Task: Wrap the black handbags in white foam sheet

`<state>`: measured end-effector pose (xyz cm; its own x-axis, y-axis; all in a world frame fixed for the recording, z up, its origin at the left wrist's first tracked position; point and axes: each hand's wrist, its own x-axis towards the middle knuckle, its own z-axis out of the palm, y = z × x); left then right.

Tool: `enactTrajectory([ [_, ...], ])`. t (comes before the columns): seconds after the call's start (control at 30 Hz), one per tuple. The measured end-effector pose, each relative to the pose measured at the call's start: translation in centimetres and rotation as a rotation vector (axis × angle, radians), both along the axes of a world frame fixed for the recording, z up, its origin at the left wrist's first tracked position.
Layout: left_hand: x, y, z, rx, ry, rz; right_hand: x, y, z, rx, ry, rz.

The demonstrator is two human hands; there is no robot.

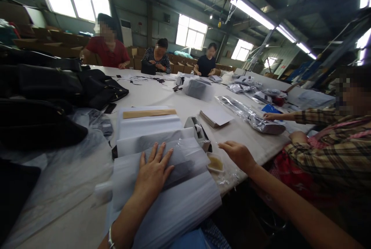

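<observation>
My left hand (pixel 153 171) lies flat, fingers spread, on thin white tissue paper (pixel 127 175). A flat dark item (pixel 179 169) shows through the paper, so its kind cannot be made out. My right hand (pixel 239 156) is raised to the right of the paper, thumb and fingertips pinched on what looks like a small piece of clear tape, only faintly visible. Close to it stands a grey tape dispenser (pixel 198 131), with a small white dish (pixel 216 162) holding something yellowish in front. More white sheets (pixel 185 210) are stacked under the bundle near me.
Black bags (pixel 98 86) are heaped at left beside clear plastic (pixel 66 156). A brown strip (pixel 149 114) lies on white sheets; a card stack (pixel 216 115) sits past the dispenser. A co-worker's plaid sleeve (pixel 314 115) reaches toward plastic-wrapped bags (pixel 249 115). Several people work across the table.
</observation>
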<state>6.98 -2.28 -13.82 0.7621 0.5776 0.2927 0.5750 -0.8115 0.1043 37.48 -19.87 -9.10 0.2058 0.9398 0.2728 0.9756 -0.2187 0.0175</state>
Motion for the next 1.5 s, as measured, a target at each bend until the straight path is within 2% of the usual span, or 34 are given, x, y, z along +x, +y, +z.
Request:
enactTrajectory([
  [0.1, 0.0, 0.1, 0.5, -0.032, -0.006, 0.006, -0.8, 0.6, 2.2, -0.003, -0.035, 0.252],
  [0.27, -0.4, 0.7, 1.5, -0.114, -0.042, -0.011, -3.6, 3.4, 5.2, -0.031, -0.105, 0.625],
  [0.43, -1.8, 2.9, 2.5, -0.24, -0.122, -0.016, -7.0, 6.9, 5.8, 0.021, -0.181, 0.993],
  [0.53, -2.8, 4.6, 2.6, -0.303, -0.174, -0.041, -8.6, 9.1, 5.8, 0.04, -0.175, 1.114],
  [0.63, -3.5, 6.0, 2.3, -0.373, -0.253, -0.117, -9.8, 11.1, 5.7, 0.003, -0.088, 1.149],
  [0.77, -4.1, 6.9, 2.0, -0.478, -0.365, -0.193, -10.8, 13.3, 5.1, -0.073, 0.16, 1.183],
  [0.87, -4.5, 6.9, 2.2, -0.595, -0.444, -0.209, -11.0, 14.5, 4.4, -0.18, 0.392, 1.175],
  [0.97, -4.8, 6.8, 2.9, -0.73, -0.486, -0.226, -10.9, 15.5, 3.8, -0.242, 0.531, 1.132],
  [1.13, -5.3, 7.1, 4.0, -0.85, -0.425, -0.322, -10.9, 16.8, 3.0, -0.284, 0.556, 1.117],
  [1.33, -5.5, 7.2, 4.6, -0.885, -0.364, -0.353, -11.8, 18.1, 2.9, -0.307, 0.549, 1.155],
  [1.5, -5.6, 7.3, 4.6, -0.936, -0.422, -0.36, -12.2, 18.4, 3.1, -0.337, 0.541, 1.155],
])
